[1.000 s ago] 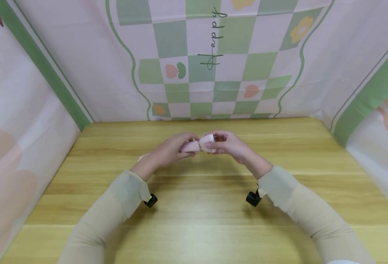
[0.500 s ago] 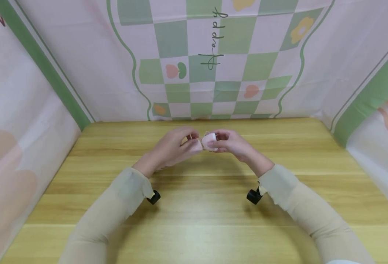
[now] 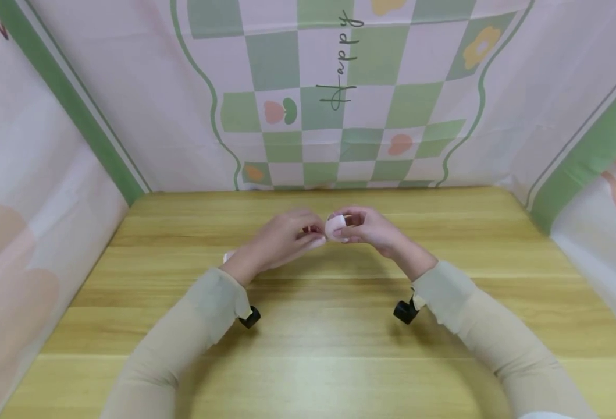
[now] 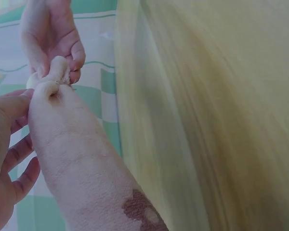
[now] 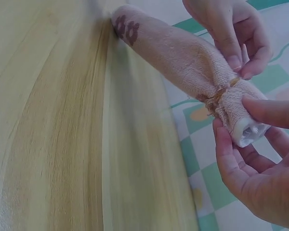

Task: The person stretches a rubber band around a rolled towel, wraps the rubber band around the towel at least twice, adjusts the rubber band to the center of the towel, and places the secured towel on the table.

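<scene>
Pink cloth roll [image 5: 173, 57] over the far part of the table, gathered by a brown tie [image 5: 220, 91]; its white-rimmed end holds something pale, unclear. Right hand [image 3: 373, 230]: thumb and fingers curled round that end. Left hand [image 3: 287, 235]: thumb and fingertip pinching beside the tie. Wood-grain table [image 3: 308, 349]; checked curtain [image 3: 370, 55] behind. Black cameras [image 3: 405, 312] below both sleeves [image 3: 444, 291].
</scene>
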`<action>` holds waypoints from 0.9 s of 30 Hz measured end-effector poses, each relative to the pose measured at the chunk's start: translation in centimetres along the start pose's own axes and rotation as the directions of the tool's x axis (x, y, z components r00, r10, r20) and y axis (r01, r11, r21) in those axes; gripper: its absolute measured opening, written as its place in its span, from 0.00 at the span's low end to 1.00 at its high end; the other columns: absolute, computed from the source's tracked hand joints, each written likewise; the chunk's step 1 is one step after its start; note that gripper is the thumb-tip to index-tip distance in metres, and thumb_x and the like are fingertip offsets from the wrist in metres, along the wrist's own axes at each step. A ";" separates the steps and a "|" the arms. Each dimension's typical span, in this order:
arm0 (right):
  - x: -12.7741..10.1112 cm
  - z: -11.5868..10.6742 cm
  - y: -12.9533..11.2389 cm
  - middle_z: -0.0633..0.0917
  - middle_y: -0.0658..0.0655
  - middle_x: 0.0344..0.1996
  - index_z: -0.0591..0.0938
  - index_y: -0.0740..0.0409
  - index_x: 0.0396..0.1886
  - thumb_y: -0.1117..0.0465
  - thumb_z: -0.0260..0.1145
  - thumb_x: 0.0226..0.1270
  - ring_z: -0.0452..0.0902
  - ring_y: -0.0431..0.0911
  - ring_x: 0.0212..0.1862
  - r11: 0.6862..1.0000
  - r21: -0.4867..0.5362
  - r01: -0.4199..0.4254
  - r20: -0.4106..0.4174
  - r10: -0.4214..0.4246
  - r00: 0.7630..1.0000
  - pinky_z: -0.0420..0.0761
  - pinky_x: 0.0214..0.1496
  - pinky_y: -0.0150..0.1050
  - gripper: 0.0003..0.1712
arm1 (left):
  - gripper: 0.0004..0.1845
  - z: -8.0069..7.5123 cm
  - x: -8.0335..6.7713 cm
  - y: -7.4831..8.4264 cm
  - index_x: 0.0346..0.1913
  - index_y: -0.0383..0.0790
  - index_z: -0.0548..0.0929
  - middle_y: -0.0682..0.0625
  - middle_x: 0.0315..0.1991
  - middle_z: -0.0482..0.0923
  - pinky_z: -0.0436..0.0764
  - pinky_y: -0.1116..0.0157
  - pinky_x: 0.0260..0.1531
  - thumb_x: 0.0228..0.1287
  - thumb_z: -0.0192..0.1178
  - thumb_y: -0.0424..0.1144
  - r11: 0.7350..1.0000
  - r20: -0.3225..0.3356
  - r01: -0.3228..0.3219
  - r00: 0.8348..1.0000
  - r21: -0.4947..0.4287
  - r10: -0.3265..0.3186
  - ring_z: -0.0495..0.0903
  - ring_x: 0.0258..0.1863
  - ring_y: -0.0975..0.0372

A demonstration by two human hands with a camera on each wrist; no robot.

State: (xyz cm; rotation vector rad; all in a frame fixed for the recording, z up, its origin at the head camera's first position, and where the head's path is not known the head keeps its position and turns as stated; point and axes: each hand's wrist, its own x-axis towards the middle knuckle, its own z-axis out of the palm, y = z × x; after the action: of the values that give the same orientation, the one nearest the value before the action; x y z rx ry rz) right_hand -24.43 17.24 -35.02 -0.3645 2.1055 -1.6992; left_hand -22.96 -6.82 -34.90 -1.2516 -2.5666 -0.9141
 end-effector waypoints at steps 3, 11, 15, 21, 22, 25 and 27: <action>-0.1 -0.1 0.1 0.80 0.68 0.54 0.72 0.74 0.67 0.73 0.65 0.69 0.80 0.50 0.51 1.000 -0.019 -0.002 0.005 0.002 1.000 0.80 0.60 0.51 0.27 | 0.05 0.4 -0.1 0.0 0.47 0.44 0.87 0.56 0.43 0.82 0.79 0.72 0.45 0.73 0.65 0.38 1.000 0.015 -0.018 1.000 0.023 0.018 0.79 0.41 0.68; -0.1 -0.2 0.3 0.81 0.65 0.52 0.72 0.74 0.66 0.73 0.65 0.68 0.80 0.49 0.49 1.000 -0.020 -0.009 0.033 0.009 0.999 0.78 0.63 0.55 0.28 | 0.07 0.4 0.1 0.1 0.50 0.44 0.87 0.55 0.45 0.85 0.79 0.70 0.47 0.75 0.63 0.38 0.998 0.067 0.025 0.997 0.059 -0.029 0.80 0.43 0.67; -0.1 -0.2 0.4 0.81 0.65 0.52 0.73 0.74 0.66 0.73 0.65 0.68 0.81 0.49 0.48 1.000 -0.021 -0.013 0.035 0.014 0.999 0.79 0.62 0.54 0.27 | 0.05 0.2 0.5 0.1 0.47 0.44 0.87 0.55 0.42 0.84 0.79 0.68 0.44 0.76 0.62 0.37 0.997 0.118 0.024 0.992 0.078 -0.034 0.79 0.40 0.65; 0.0 0.0 0.3 0.81 0.65 0.53 0.72 0.74 0.67 0.72 0.64 0.69 0.81 0.48 0.48 1.000 -0.007 -0.028 0.045 0.029 0.999 0.80 0.61 0.52 0.27 | 0.05 0.0 0.6 0.0 0.46 0.44 0.88 0.55 0.42 0.85 0.79 0.68 0.45 0.74 0.63 0.36 0.993 0.144 -0.028 0.989 0.111 0.012 0.80 0.40 0.65; 0.0 0.0 0.3 0.80 0.65 0.54 0.72 0.74 0.67 0.72 0.64 0.70 0.81 0.48 0.48 1.000 -0.002 -0.030 0.047 0.030 0.998 0.80 0.61 0.52 0.27 | 0.06 -0.1 0.6 0.0 0.47 0.44 0.88 0.54 0.43 0.85 0.79 0.68 0.45 0.74 0.63 0.36 0.993 0.137 -0.033 0.990 0.116 0.017 0.80 0.40 0.65; 0.1 -0.1 0.2 0.80 0.65 0.54 0.71 0.74 0.68 0.70 0.63 0.72 0.81 0.47 0.48 0.999 0.014 -0.034 0.047 0.033 0.998 0.80 0.61 0.50 0.26 | 0.07 -0.2 0.6 0.1 0.48 0.42 0.89 0.54 0.42 0.86 0.79 0.68 0.45 0.74 0.64 0.37 0.992 0.115 -0.031 0.993 0.121 0.017 0.81 0.40 0.65; 0.1 0.0 0.1 0.80 0.65 0.53 0.71 0.75 0.67 0.70 0.63 0.73 0.81 0.46 0.47 0.999 0.021 -0.037 0.046 0.036 0.998 0.80 0.60 0.50 0.26 | 0.07 -0.3 0.7 0.2 0.48 0.42 0.89 0.54 0.40 0.86 0.79 0.68 0.44 0.73 0.64 0.37 0.992 0.118 -0.016 0.993 0.122 0.002 0.81 0.38 0.65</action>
State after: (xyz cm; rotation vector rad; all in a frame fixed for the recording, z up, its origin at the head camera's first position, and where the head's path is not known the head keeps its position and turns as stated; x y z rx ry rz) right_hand -24.49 17.25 -35.11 -0.3531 2.0468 -1.6767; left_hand -23.33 -6.45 -34.32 -1.3179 -2.6579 -0.6882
